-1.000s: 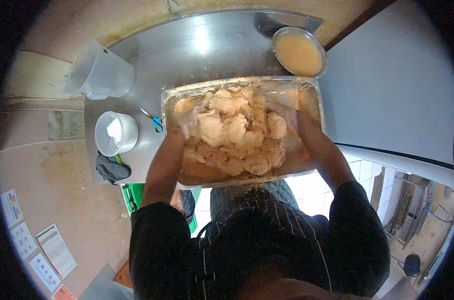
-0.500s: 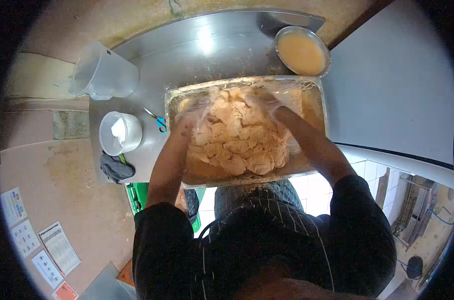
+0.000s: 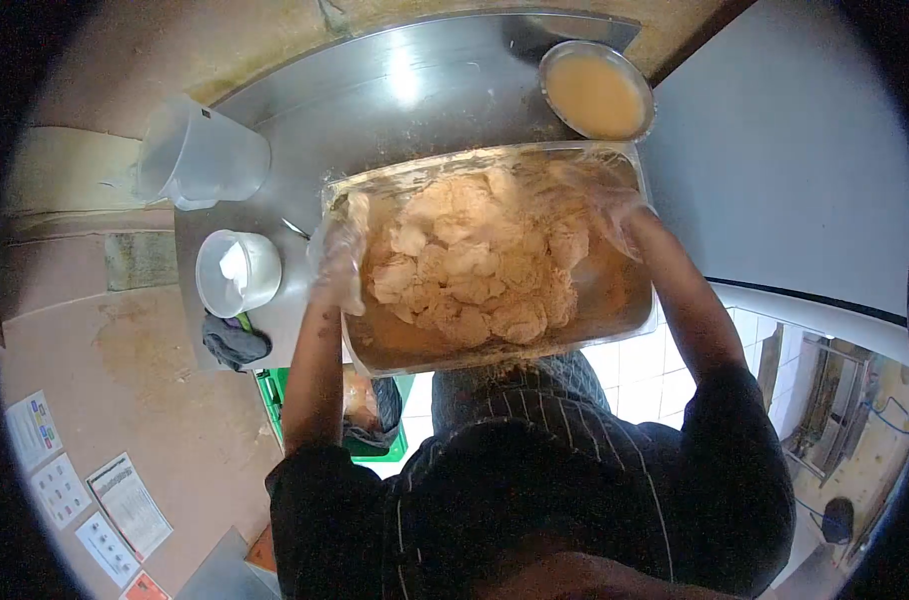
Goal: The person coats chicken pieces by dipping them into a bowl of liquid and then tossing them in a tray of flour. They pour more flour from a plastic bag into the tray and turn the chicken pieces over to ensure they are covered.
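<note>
A large rectangular tray (image 3: 500,362) holds a heap of flour-coated pieces (image 3: 475,270), with loose flour around them. At the tray's left rim is my left hand (image 3: 340,255), in a clear glove; motion smears its fingers, and whether it grips the rim is unclear. My right hand (image 3: 610,215), also in a clear glove, is inside the tray at the right end, beside the pieces. Its fingers are blurred against the flour, so what they hold, if anything, cannot be made out.
A metal bowl of pale orange liquid (image 3: 600,95) stands behind the tray's right corner. On the left are a clear plastic jug (image 3: 210,155), a white tub (image 3: 255,270), partly hidden scissors (image 3: 296,229) and a dark cloth (image 3: 237,340). A green crate (image 3: 273,392) sits below.
Both hands have moved apart, from over the heap to the tray's left and right ends. More of the pieces now shows, and the scissors' blue handle is covered.
</note>
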A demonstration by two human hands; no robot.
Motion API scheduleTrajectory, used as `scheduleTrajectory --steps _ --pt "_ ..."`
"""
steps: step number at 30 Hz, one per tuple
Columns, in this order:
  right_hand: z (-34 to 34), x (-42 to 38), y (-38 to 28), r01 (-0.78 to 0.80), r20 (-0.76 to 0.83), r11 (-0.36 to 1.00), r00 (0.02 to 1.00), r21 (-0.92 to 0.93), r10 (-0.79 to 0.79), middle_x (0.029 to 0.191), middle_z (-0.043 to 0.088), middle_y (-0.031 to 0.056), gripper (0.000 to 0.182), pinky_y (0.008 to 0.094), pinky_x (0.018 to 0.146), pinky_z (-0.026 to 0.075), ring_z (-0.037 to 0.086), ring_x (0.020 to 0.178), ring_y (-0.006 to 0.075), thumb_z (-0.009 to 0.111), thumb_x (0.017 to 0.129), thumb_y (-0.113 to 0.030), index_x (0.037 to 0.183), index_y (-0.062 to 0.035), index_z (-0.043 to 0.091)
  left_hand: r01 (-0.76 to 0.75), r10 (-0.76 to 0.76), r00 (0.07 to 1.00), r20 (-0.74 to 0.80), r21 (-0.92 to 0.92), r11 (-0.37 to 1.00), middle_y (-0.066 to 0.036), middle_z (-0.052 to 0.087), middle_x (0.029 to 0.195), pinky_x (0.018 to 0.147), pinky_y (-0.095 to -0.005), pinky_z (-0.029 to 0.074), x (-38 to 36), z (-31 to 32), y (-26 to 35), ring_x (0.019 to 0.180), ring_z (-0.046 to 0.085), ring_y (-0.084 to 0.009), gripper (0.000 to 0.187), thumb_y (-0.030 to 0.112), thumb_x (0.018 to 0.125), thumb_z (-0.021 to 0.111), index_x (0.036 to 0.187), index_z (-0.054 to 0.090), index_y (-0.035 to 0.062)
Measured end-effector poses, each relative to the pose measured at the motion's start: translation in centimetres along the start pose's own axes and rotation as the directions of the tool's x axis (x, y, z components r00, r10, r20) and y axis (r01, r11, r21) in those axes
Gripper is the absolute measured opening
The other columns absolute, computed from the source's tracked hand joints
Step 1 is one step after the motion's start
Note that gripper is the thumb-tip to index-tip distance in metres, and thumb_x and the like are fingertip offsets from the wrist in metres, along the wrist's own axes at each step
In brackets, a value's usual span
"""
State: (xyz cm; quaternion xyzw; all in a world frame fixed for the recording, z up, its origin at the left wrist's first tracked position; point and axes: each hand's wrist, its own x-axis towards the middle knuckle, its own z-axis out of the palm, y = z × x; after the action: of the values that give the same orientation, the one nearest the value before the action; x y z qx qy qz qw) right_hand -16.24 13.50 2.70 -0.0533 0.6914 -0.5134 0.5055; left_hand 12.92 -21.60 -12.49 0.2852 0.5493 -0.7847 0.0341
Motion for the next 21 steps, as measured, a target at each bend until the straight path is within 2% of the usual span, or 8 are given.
scheduleTrajectory --steps 2,4,5,8,11,15,18,21 --pt "-4.6 1.8 6.8 0.052 -0.016 0.961 0.998 -0.272 -0.059 0.141 0.050 0.0123 0.067 0.0386 0.104 0.041 0.046 0.130 0.0232 0.057 0.094 -0.050 0.145 -0.0099 0.040 0.372 -0.249 0.921 0.299 -0.867 0.333 -0.011 0.063 0.117 0.081 -0.0290 0.054 1.0 -2.3 5.0 0.099 0.064 -0.0183 0.043 0.030 0.101 0.046 0.138 0.046 0.0064" --pt "-6.1 2.0 11.6 0.027 0.052 0.748 0.999 -0.663 0.009 0.137 0.053 0.0120 0.067 0.0399 0.100 0.045 0.049 0.128 0.0231 0.051 0.096 -0.053 0.146 -0.0110 0.038 0.375 -0.040 0.783 0.621 -0.521 -0.767 -0.011 0.060 0.119 0.086 -0.0306 0.052 1.5 -4.1 8.3 0.104 0.060 -0.0171 0.042 0.030 0.099 0.048 0.133 0.050 0.0061" --pt "-4.7 1.3 12.9 -0.018 0.025 0.756 0.999 -0.654 0.045 0.136 0.054 0.0125 0.067 0.0400 0.100 0.045 0.049 0.127 0.0232 0.051 0.096 -0.053 0.145 -0.0103 0.038 0.204 0.167 0.753 0.636 0.015 -0.979 -0.011 0.059 0.120 0.089 -0.0314 0.051 1.4 -4.4 9.0 0.106 0.059 -0.0164 0.041 0.031 0.099 0.049 0.131 0.051 0.0060" --pt "0.1 0.8 14.2 -0.127 -0.010 0.947 0.991 -0.295 0.130 0.134 0.055 0.0138 0.067 0.0402 0.100 0.044 0.050 0.126 0.0235 0.051 0.095 -0.054 0.143 -0.0082 0.040 0.543 0.580 0.580 0.572 0.259 -0.799 -0.014 0.059 0.127 0.102 -0.0357 0.044 1.0 -5.6 -9.6 0.113 0.059 -0.0268 0.045 0.019 0.098 0.056 0.140 0.046 0.0068" --pt "4.5 1.8 13.0 -0.234 -0.019 0.955 0.970 0.183 0.241 0.131 0.056 0.0151 0.068 0.0404 0.101 0.044 0.050 0.124 0.0239 0.052 0.095 -0.055 0.142 -0.0062 0.042 0.433 0.447 0.666 0.596 0.179 -0.883 -0.014 0.058 0.128 0.100 -0.0353 0.046 2.6 -6.6 -6.8 0.114 0.058 -0.0252 0.043 0.020 0.099 0.053 0.139 0.045 0.0054" --pt "4.8 6.2 14.7 -0.132 0.152 0.975 0.983 0.180 0.105 0.136 0.051 0.0155 0.077 0.0329 0.093 0.048 0.057 0.112 0.0225 0.041 0.097 -0.060 0.148 -0.0031 0.032 -0.032 0.106 0.815 0.569 0.227 -0.973 -0.014 0.055 0.129 0.097 -0.0349 0.048 5.4 -6.9 -2.3 0.114 0.057 -0.0231 0.041 0.021 0.101 0.050 0.138 0.045 0.0035" --pt "4.8 6.2 13.3 -0.313 0.050 0.926 0.949 0.210 0.310 0.137 0.050 0.0149 0.071 0.0311 0.095 0.048 0.055 0.117 0.0212 0.036 0.100 -0.056 0.149 -0.0034 0.031 -0.319 -0.094 0.775 0.625 0.259 -0.912 -0.014 0.054 0.130 0.095 -0.0346 0.050 4.6 -7.9 -0.3 0.115 0.057 -0.0215 0.041 0.021 0.102 0.047 0.138 0.045 0.0021" --pt "1.0 3.1 11.7 -0.123 0.005 0.969 0.992 -0.216 0.127 0.134 0.052 0.0161 0.063 0.0319 0.101 0.044 0.054 0.118 0.0235 0.031 0.104 -0.048 0.147 -0.0020 0.033 -0.420 -0.179 0.718 0.673 0.214 -0.882 -0.014 0.053 0.131 0.094 -0.0343 0.051 2.9 -8.2 -1.0 0.115 0.056 -0.0205 0.040 0.022 0.103 0.046 0.137 0.045 0.0011"
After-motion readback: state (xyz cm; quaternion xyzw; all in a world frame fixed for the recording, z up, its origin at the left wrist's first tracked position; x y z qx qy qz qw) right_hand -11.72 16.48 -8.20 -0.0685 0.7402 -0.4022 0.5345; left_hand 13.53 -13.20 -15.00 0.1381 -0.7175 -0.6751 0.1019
